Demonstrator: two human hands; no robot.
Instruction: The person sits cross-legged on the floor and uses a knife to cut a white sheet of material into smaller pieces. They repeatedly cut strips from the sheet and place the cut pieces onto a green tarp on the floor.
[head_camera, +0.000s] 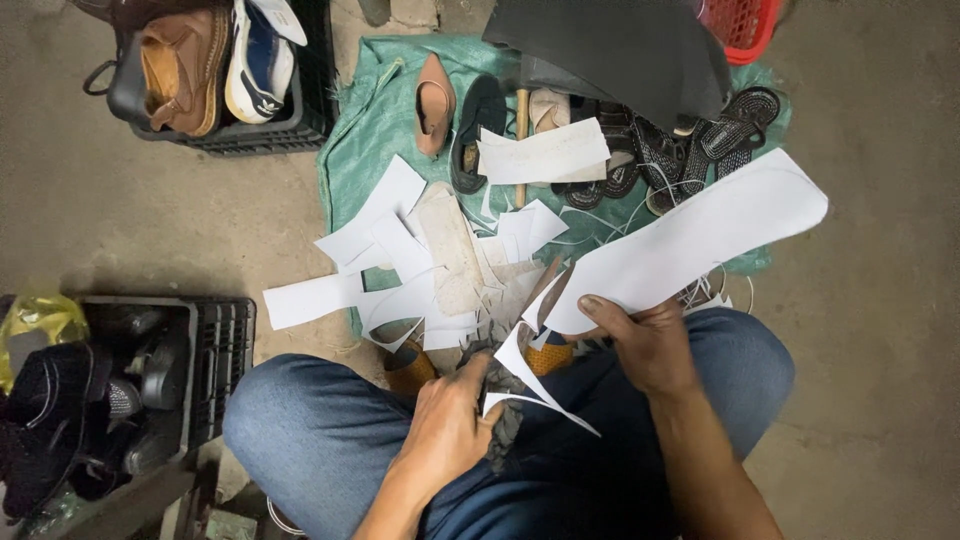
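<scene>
**Two hands at a white sheet above a litter of offcuts**

While the right hand (650, 345), at lower centre-right of the frame, pinches the near end of a long white sheet (700, 240) between thumb and curled fingers, the sheet slants upward toward the upper right, clear of the ground. Fingers of the left hand (445, 430), at lower centre, are closed around a grey object (505, 400), only partly visible; what kind of tool it is cannot be told. Thin curved white strips (530, 385) hang between the two hands, just beside the left fingers. Both hands rest over the lap of the seated person, whose blue jeans (320, 430) fill the bottom of the frame. Beyond the knees, at mid-frame, white paper offcuts (380, 215) lie scattered, overlapping a worn pale insole (450, 250) and a green woven cloth (365, 120) spread on the concrete floor (150, 220). On the cloth, toward upper centre, lie a tan pointed shoe (433, 105), a dark flat shoe (478, 125) and black woven sandals (700, 145), with a dark rubber sheet (620, 45) above them. A red basket (745, 22) sits at the top right edge. A black crate (290, 125) at upper left holds a brown shoe (180, 65) and a white sneaker (258, 55); another black crate (220, 350) at lower left holds dark footwear (60, 410).
</scene>
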